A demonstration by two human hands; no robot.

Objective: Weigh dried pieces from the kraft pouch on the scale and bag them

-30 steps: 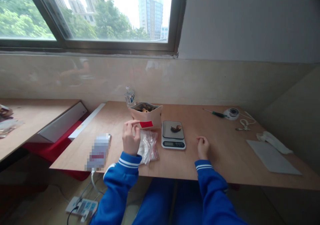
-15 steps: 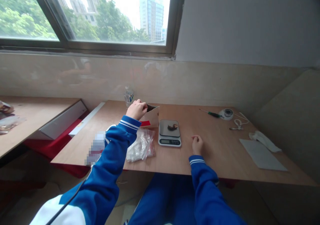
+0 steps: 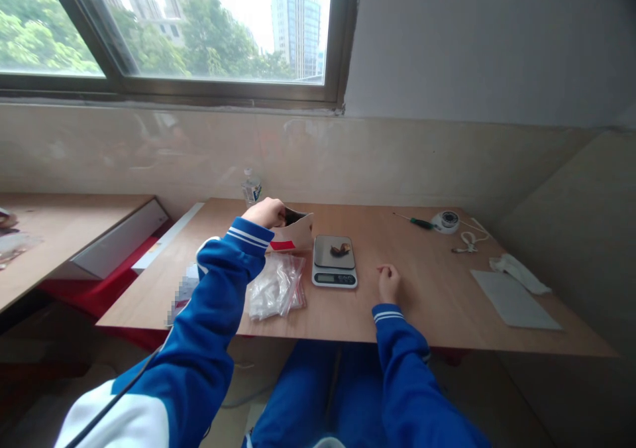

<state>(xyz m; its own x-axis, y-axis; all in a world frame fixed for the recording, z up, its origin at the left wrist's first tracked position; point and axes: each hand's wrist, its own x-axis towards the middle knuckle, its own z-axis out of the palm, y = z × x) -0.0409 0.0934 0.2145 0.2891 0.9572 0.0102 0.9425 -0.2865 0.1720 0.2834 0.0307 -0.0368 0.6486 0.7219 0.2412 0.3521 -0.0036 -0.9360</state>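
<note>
My left hand (image 3: pixel 268 213) is at the mouth of a white paper bag or box (image 3: pixel 301 232) with a red patch, its fingers curled down at the dark opening. What those fingers hold, if anything, is hidden. Beside the container stands a digital kitchen scale (image 3: pixel 334 280), with a few small dark brown dried pieces (image 3: pixel 340 250) on its plate. My right hand (image 3: pixel 388 283) rests on the table right of the scale, loosely closed with nothing visible in it. Clear zip bags (image 3: pixel 277 286) lie in front of the container, below my left wrist.
A water bottle (image 3: pixel 251 188) stands against the wall. Toward the right are a green-handled screwdriver (image 3: pixel 421 223), a white dome camera (image 3: pixel 446 221) with its cable, a white cloth (image 3: pixel 519 273) and a grey-white sheet (image 3: pixel 514 300). A second table (image 3: pixel 74 219) is on the left.
My left hand has dipped slightly lower, its fingers now nearer the container's opening. The right hand stays closed on the table. The whole view has shifted a little.
</note>
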